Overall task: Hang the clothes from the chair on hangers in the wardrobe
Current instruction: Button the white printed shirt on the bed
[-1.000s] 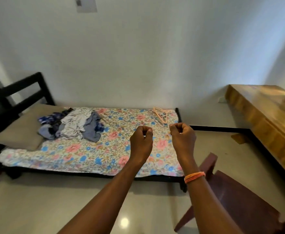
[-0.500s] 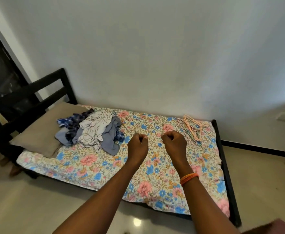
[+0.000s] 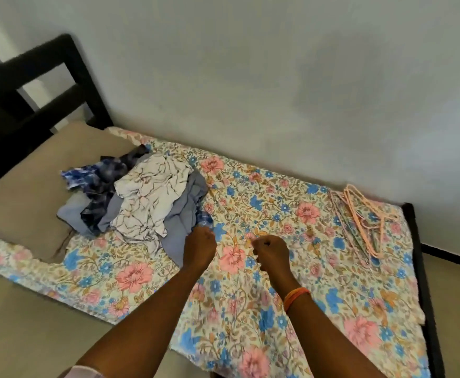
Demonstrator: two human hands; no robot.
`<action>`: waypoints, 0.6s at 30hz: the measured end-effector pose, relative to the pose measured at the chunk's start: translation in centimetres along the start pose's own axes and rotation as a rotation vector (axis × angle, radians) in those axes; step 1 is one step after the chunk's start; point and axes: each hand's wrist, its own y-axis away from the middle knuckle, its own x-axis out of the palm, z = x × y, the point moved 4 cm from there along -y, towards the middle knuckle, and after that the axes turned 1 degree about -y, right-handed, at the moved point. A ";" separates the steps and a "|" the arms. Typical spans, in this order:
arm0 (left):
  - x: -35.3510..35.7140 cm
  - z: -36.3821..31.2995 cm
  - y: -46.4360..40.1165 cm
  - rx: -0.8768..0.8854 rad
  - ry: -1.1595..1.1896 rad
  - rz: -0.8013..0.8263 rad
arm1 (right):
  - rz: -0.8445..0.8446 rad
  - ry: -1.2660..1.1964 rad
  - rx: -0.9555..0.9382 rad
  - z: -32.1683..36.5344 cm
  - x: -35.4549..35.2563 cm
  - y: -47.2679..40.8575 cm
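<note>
A pile of clothes (image 3: 144, 197) lies on the left half of the bed: a white patterned garment on top, with blue checked and grey-blue pieces under it. A bunch of pink hangers (image 3: 365, 216) lies near the bed's far right corner. My left hand (image 3: 199, 246) is a closed fist at the right edge of the pile, beside a grey-blue garment, holding nothing that I can see. My right hand (image 3: 271, 253) is also a closed fist over the floral sheet (image 3: 305, 309), empty, with an orange band on the wrist.
A beige pillow (image 3: 24, 192) lies at the head of the bed, against the black headboard (image 3: 46, 85). The bed stands along a pale wall. Bare floor (image 3: 18, 336) runs along the near left side. A black bed frame (image 3: 425, 282) edges the right end.
The view has come closer to the bed and tilted down; the chair and wooden furniture have left the view. Both fists stay closed and now hover over the sheet by the pile.
</note>
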 end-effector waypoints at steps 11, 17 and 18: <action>1.7 16.5 -30.0 -0.133 -0.273 -0.175 | 0.220 0.082 0.139 -6.2 19.1 -23.1; 2.6 23.6 -37.8 -0.087 -0.418 -0.241 | 0.269 -0.017 0.283 -12.4 22.1 -26.8; 2.3 23.6 -38.3 -0.083 -0.388 -0.295 | 0.278 -0.049 0.327 -13.1 22.2 -26.9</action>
